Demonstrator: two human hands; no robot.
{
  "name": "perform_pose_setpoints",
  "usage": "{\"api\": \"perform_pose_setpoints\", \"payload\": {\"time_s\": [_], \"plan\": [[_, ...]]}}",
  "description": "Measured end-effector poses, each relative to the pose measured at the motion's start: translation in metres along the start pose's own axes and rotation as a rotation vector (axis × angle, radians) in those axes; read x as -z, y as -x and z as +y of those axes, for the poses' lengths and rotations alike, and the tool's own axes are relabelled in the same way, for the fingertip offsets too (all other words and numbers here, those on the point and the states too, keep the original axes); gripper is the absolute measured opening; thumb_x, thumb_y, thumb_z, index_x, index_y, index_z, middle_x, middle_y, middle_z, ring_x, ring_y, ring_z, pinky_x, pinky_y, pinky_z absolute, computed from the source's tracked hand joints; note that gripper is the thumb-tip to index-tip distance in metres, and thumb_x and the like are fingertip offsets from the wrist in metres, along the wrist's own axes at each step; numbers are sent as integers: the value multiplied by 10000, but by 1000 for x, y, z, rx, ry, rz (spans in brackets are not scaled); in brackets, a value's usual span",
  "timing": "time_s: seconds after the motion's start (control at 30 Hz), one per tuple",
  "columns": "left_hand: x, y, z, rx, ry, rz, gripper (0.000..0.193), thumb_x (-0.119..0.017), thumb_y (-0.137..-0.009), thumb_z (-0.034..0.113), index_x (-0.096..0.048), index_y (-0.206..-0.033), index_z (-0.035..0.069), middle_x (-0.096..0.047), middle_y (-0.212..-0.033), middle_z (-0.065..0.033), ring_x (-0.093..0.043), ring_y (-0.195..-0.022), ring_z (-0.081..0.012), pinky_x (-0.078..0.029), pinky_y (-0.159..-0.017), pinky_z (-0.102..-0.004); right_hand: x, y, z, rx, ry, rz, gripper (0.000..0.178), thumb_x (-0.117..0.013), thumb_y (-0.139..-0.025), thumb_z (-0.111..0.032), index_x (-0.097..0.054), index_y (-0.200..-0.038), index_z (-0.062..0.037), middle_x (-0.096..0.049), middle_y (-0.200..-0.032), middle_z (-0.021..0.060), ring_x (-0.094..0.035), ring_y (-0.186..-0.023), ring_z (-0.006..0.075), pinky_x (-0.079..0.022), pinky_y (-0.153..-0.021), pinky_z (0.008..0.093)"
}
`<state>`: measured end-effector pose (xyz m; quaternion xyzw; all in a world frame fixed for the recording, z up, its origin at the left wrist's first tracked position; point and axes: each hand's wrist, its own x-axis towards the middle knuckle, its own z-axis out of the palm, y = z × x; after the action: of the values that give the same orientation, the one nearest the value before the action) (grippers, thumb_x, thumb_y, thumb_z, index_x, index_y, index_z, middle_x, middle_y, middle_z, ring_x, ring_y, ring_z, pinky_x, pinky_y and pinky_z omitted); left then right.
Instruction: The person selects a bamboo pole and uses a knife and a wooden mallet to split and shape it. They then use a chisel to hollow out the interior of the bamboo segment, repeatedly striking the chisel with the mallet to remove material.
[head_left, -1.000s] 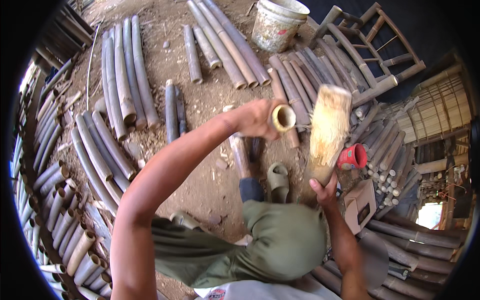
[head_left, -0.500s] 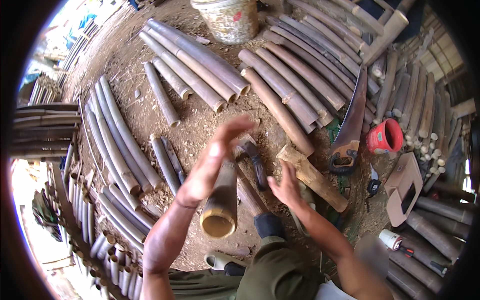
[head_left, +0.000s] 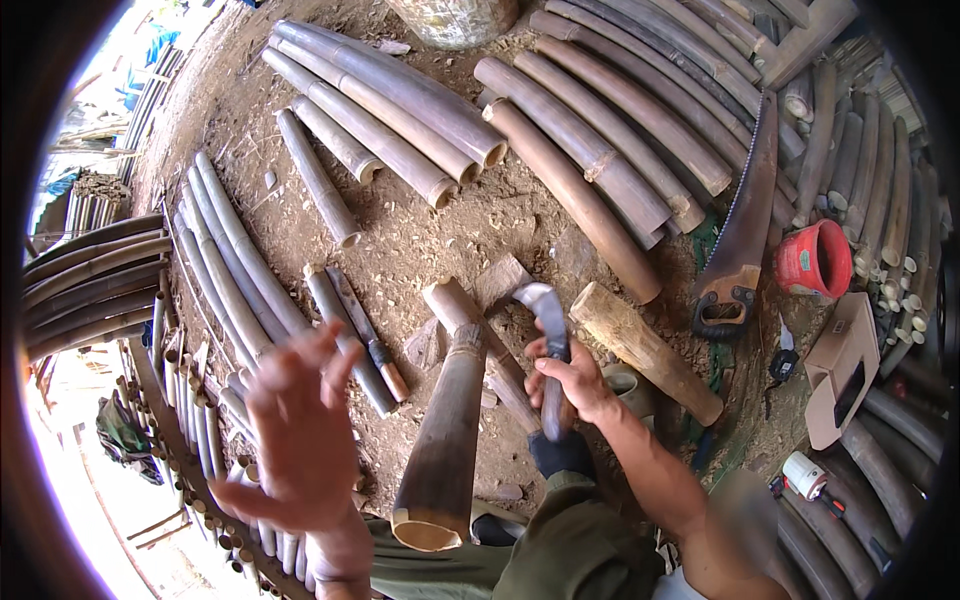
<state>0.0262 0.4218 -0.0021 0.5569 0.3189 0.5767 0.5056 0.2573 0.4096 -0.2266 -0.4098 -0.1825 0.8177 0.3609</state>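
Note:
In my right hand (head_left: 572, 382) is a curved-blade knife (head_left: 545, 302), its hooked metal blade pointing away from me and my fingers wrapped round the dark handle. My left hand (head_left: 300, 430), partly blurred, is raised at the left with its fingers apart and nothing in it. Between the two hands a thick bamboo section (head_left: 440, 430) lies with its hollow cut end toward me. Its narrower far end rests near a wooden block (head_left: 500, 283). A pale wooden log (head_left: 645, 350) lies on the ground just right of my right hand.
Cut bamboo poles (head_left: 380, 110) lie in rows at the far side and left. At right are a handsaw (head_left: 745, 220), a red bucket (head_left: 812, 258), a cardboard box (head_left: 842, 370) and a white can-shaped object (head_left: 805, 475). Two short pieces (head_left: 350, 340) lie left of centre.
My right hand has closed on the knife, which lay on the ground. My left hand has moved left and nearer to me. The view has shifted, and the bamboo section appears nearer.

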Motion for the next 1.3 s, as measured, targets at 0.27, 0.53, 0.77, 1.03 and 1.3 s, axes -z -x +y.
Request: {"api": "perform_pose_setpoints", "payload": {"time_s": [0.27,0.53,0.77,1.03,1.3], "plan": [[-44,24,-5,73,-87,-61,1084,-225,-803,892,-350,-1471,48,-448,-1388,-272,-312,-1406,-426,-223,-1152,-562,-34,-15,4,-160,-78,-92,211,-472,-1002,-239,-457,-979,-30,-559,-744,80,-570,-496,182,-519,-419,366],[-29,21,11,-62,-45,-35,1038,-184,-877,813,-157,-1538,12,-255,-1539,-287,-120,-1471,-450,-144,-1154,-618,-23,20,21,-182,-71,108,207,-507,-980,-251,-466,-984,-47,-546,-726,75,-574,-491,190,-511,-402,365],[-7,13,33,-124,49,211,1048,-168,-893,788,-151,-1520,-52,-222,-1550,-293,-140,-1470,-434,-136,-1175,-588,-19,54,18,-53,134,43,335,-471,-958,-166,-507,-1245,4,-553,-645,86,-573,-497,204,-533,-491,362],[14,30,37,-43,261,399,961,-81,-931,724,-415,-1406,-41,-480,-1416,-223,-422,-1351,-350,-301,-1123,-469,10,35,-12,569,1796,-426,431,-653,-834,-182,-581,-1231,-29,-678,-952,140,-676,-769,299,-568,-707,409],[48,83,44,11,23,432,840,-103,-985,633,-540,-1304,-11,-571,-1333,-177,-518,-1271,-285,-345,-1091,-416,-51,52,-35,122,1140,-276,450,-713,-885,-203,-542,-1287,-95,-596,-1240,57,-573,-1082,183,-469,-941,363]]}}
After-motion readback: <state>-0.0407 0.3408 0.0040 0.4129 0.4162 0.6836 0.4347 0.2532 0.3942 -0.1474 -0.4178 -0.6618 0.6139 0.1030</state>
